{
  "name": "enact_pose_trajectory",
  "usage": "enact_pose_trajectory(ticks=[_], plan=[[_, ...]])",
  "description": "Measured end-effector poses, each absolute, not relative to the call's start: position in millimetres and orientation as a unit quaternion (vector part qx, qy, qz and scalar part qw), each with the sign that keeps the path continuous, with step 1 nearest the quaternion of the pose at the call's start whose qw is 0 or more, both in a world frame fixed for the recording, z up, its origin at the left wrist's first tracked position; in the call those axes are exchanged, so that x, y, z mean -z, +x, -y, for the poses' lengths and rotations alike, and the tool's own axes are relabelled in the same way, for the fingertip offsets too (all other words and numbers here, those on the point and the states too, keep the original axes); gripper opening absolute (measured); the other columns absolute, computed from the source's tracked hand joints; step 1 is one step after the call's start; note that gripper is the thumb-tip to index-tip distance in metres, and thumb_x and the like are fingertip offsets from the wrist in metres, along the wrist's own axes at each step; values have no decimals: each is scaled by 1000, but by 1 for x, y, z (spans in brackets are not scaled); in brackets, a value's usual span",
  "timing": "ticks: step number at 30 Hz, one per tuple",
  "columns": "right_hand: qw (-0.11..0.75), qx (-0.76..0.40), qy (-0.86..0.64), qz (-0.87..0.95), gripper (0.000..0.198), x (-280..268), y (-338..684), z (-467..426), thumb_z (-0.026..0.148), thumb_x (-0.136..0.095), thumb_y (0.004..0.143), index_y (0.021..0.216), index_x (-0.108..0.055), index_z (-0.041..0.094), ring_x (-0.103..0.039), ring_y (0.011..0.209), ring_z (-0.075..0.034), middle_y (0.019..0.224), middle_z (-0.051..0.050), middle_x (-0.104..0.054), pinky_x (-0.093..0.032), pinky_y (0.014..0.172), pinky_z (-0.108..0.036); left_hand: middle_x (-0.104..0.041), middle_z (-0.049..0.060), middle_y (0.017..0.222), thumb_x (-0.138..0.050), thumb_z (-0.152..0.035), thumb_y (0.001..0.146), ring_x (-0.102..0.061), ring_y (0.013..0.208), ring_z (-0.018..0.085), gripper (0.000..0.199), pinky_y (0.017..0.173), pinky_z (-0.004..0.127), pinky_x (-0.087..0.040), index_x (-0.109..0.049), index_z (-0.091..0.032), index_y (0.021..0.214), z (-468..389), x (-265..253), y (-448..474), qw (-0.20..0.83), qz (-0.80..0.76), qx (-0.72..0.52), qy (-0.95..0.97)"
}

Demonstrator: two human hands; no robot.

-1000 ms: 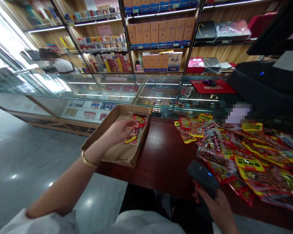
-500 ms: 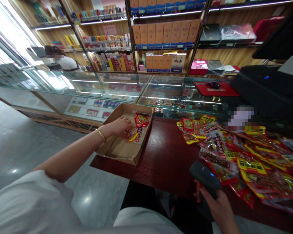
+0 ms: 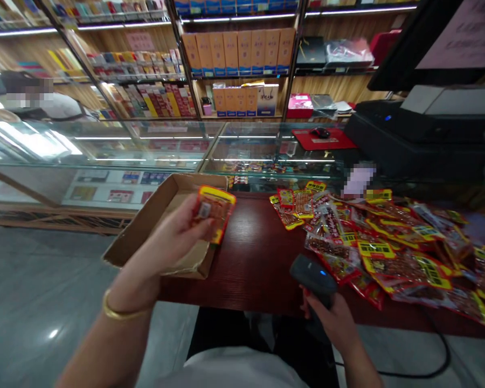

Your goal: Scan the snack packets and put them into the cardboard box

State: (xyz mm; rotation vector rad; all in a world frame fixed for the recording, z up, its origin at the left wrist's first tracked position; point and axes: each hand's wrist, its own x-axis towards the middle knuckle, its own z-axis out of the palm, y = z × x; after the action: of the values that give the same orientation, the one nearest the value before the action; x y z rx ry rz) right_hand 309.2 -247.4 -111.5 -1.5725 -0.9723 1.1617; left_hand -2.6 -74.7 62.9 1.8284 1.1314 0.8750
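Note:
My left hand [image 3: 178,237], with a gold bangle at the wrist, pinches a red and yellow snack packet [image 3: 215,213] over the right side of a shallow cardboard box [image 3: 139,226]. A small barcode label shows on the packet beside my thumb. The hand and packet hide part of the box's inside. My right hand [image 3: 335,320] is wrapped round the handle of a black barcode scanner [image 3: 313,277] with a blue light, held above the table's front edge. To the right of the scanner lies a heap of snack packets [image 3: 400,253].
The box rests on a dark red wooden table [image 3: 250,258] beside a glass display counter [image 3: 161,143]. A monitor [image 3: 436,43] and a black machine [image 3: 412,134] stand at the right. A mouse [image 3: 320,132] lies on a red mat. Another person [image 3: 64,105] is at the far left.
My left hand has lifted out of the box with a packet and come closer to me. The view has turned right. My right hand still holds the scanner.

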Motion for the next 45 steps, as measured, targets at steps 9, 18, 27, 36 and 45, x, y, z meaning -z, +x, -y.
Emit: enact_pose_trajectory(ticks=[9, 18, 27, 36, 45], plan=[[484, -460, -635, 388, 52, 111, 306, 249, 63, -70, 77, 85, -70, 12, -60, 50, -18, 57, -4, -65, -52, 56, -31, -79, 4, 89, -65, -3, 71, -72, 77, 18, 37, 73, 27, -57, -73, -15, 105, 60, 59, 144, 620, -420, -332, 574], [443, -398, -695, 403, 53, 93, 298, 250, 67, -64, 79, 80, -71, 15, -63, 53, -20, 58, -5, -67, -51, 57, -30, -79, 3, 86, -71, -2, 65, -71, 77, 16, 29, 69, 23, -55, -77, -15, 91, 52, 79, 122, 631, -420, -315, 571], [377, -256, -776, 437, 56, 55, 297, 271, 73, -56, 81, 72, -71, 19, -67, 57, -23, 59, -6, -69, -49, 57, -31, -78, 4, 87, -74, -7, 69, -70, 72, 14, 28, 62, 21, -52, -74, -16, 95, 51, 79, 122, 666, -410, -322, 534], [374, -228, -782, 443, 58, 45, 296, 273, 74, -56, 81, 72, -72, 20, -66, 54, -22, 57, -6, -69, -49, 57, -30, -79, 5, 88, -76, -9, 68, -71, 66, 16, 45, 54, 21, -51, -69, -17, 111, 53, 73, 121, 680, -412, -318, 517], [374, -217, -784, 445, 58, 42, 296, 273, 77, -55, 80, 70, -72, 22, -67, 55, -24, 58, -8, -70, -50, 59, -33, -78, 6, 88, -82, -11, 63, -70, 68, 15, 45, 59, 22, -52, -71, -16, 106, 52, 74, 121, 675, -418, -336, 507]])
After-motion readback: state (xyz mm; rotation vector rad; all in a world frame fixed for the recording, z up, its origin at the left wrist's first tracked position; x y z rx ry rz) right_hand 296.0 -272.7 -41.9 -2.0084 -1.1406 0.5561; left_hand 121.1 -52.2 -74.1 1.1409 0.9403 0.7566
